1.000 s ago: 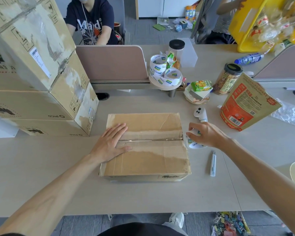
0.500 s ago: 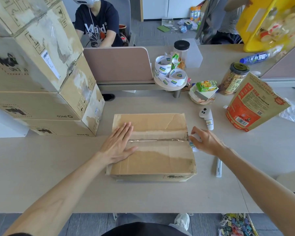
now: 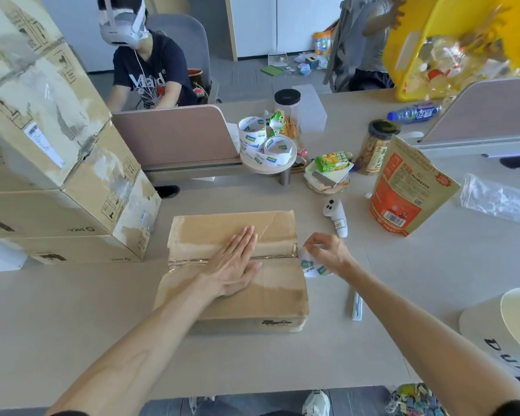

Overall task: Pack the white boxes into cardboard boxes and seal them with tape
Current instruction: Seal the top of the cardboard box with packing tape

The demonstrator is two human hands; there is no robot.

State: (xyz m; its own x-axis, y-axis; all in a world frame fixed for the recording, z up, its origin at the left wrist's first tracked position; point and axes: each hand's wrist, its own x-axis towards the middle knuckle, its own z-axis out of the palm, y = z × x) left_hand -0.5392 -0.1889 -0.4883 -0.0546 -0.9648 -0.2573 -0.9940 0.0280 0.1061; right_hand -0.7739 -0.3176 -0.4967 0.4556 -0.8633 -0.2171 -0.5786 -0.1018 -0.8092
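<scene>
At far left, a stack (image 3: 57,175) of scuffed, peeling cartons stands on the smooth beige table (image 3: 72,310). Mid-table sits the flat brown box (image 3: 270,292), flaps closed, w/ glossy clear tape (image 3: 186,261) along its seam & the left hand (image 3: 234,265) pressed flat on top, fingers straight and together. At the box's R edge the right hand (image 3: 327,253) curls round a white roll (image 3: 311,267); a slim white pen (image 3: 357,306) lies near.

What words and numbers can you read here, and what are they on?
"PICO", upside down, on the stacked cardboard boxes.
"DUN" on the round board at the edge.
Too small or blurred: tape roll, orange bag, bottle, jar, controller label.
</scene>
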